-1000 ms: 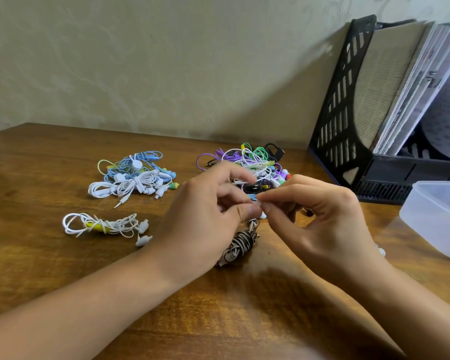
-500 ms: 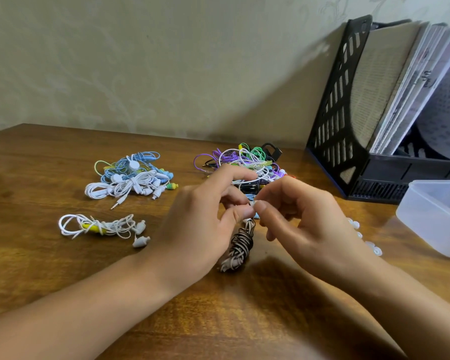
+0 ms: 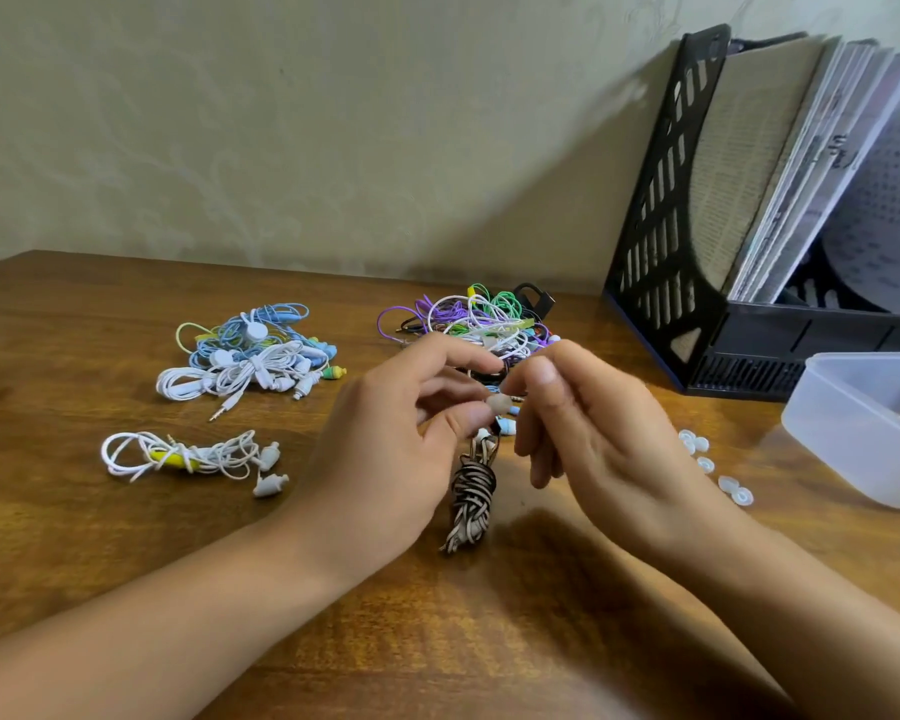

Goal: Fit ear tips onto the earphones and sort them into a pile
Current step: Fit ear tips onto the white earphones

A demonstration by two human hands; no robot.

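Earphones with a brown-and-white striped cord [image 3: 471,498], wound into a tight bundle, hang below the hands near the middle of the tabletop [image 3: 74,511], the bundle's lower end at or close to the wood. The left hand [image 3: 401,444] pinches one pale earbud [image 3: 499,404] between thumb and fingers, holding it up. The right hand [image 3: 593,433] is just beside it, fingers loosely curled and a little blurred; its fingertips stand slightly apart from the earbud, and whether they hold an ear tip cannot be told.

Toward the right edge, a few loose translucent ear tips [image 3: 707,462] lie on the wood, near a clear plastic container [image 3: 863,433]. Toward the far edge, behind the hands, sits a tangled pile of purple, green and white earphones [image 3: 468,314]. Farther left along that edge lies a pile of blue and white earphones [image 3: 250,356], and nearer the left edge a single white set with a yellow band [image 3: 188,457] lies apart. In the far right corner a black file rack [image 3: 666,226] holds leaning papers [image 3: 801,163] against the wall.
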